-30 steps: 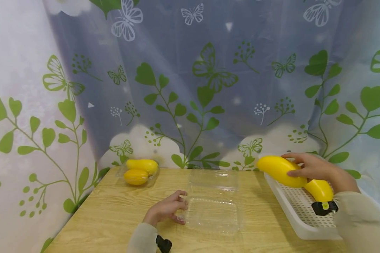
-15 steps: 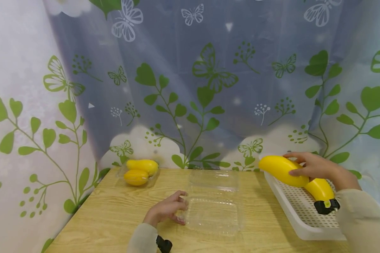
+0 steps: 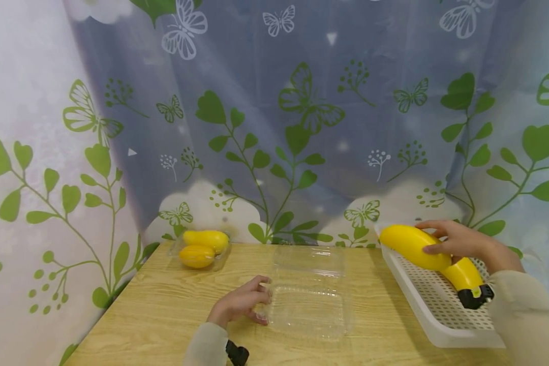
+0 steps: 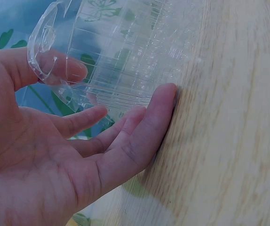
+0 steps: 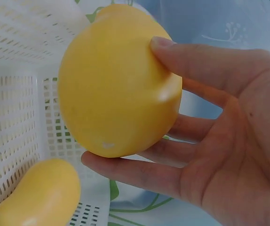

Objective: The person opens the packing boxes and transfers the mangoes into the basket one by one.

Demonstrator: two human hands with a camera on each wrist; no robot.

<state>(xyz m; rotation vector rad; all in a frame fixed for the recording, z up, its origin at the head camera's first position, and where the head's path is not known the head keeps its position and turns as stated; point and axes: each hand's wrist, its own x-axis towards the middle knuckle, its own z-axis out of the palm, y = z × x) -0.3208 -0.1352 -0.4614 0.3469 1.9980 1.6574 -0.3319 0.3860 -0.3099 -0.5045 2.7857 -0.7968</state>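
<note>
My right hand (image 3: pixel 459 245) holds a smooth yellow mango-shaped fruit (image 3: pixel 407 246) above the white perforated basket (image 3: pixel 432 325). In the right wrist view its thumb lies on one side of the fruit and the fingers lie behind and below. A second yellow fruit (image 5: pixel 43 195) rests in the basket below it. My left hand (image 3: pixel 242 301) is at the left side of a clear plastic box (image 3: pixel 306 310), which stands with its lid folded back. In the left wrist view the thumb shows through the box's corner tab; the fingertips (image 4: pixel 165 94) meet the box's side close to the table.
Another clear box at the back left holds two yellow fruits (image 3: pixel 206 241). The wooden table (image 3: pixel 155 315) ends at a patterned curtain (image 3: pixel 256 127). Raised basket walls border the right side.
My right hand and the fruit in it have drifted slightly right over the basket. The left hand and the clear box have stayed in place.
</note>
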